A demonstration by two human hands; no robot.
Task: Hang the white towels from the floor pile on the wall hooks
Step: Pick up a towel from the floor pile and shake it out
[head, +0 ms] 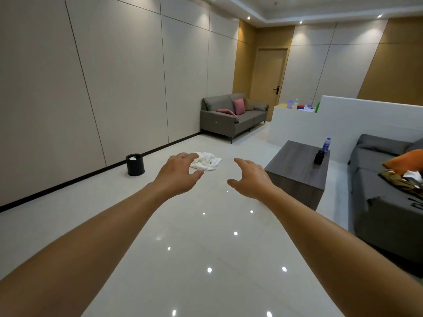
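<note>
1. Floor tiles (206,248), glossy and white, fill most of what we see, mirroring the ceiling spotlights as bright dots.
2. Beige wall panels (91,76) run along our left side, edged at the bottom by a dark skirting strip.
3. We see a grey bed or sofa (384,202) at the right edge, carrying an orange cushion (405,162) and some crumpled clutter.
4. We see a grey two-seat sofa (231,120) against the far wall with a pink cushion (239,106) on it, beside a wooden door (270,81).
5. A dark wood-grain coffee table (295,170) stands to the right of our hands, with a plastic water bottle (326,144) and a small black object near its far corner.
6. Our left hand (176,177) reaches forward in the air, fingers loosely curved and apart, holding nothing.
7. Our right hand (251,179) mirrors it, fingers curved and slightly spread, also holding nothing.
8. The white towels (207,161) lie crumpled in a pile on the floor beyond our hands, partly hidden by our left fingers, untouched.
9. A small black bin (135,164) sits on the floor by the left wall, well apart from the pile.
</note>
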